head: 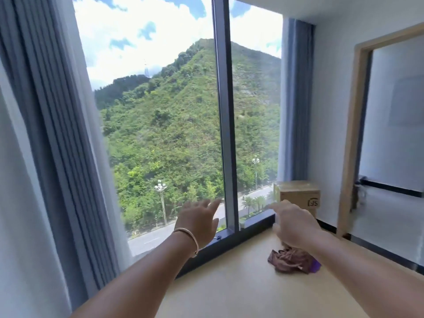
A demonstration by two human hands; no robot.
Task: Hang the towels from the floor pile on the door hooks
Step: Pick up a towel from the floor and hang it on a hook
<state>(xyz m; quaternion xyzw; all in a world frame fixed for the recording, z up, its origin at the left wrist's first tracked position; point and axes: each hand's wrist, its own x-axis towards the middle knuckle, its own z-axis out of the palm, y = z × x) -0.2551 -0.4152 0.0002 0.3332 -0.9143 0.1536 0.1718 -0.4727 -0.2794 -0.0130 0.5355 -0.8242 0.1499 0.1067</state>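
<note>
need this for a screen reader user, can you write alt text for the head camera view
A person's two empty hands, left hand and right hand, reach forward with relaxed fingers above a crumpled brownish towel pile on the pale floor. Behind is a tall window onto a green hillside, grey curtains, a cardboard box in the corner, and a doorway at right.

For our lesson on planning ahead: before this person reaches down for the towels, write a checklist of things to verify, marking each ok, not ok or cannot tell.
1. Left hand free: ok, fingers spread, holding nothing.
2. Right hand free: ok, nothing held.
3. Towel pile in view: ok, crumpled on the floor below the right hand.
4. Floor around the pile unobstructed: ok; the cardboard box stands apart.
5. Door hooks located: cannot tell, none visible.
6. Number of towels: cannot tell.
</note>
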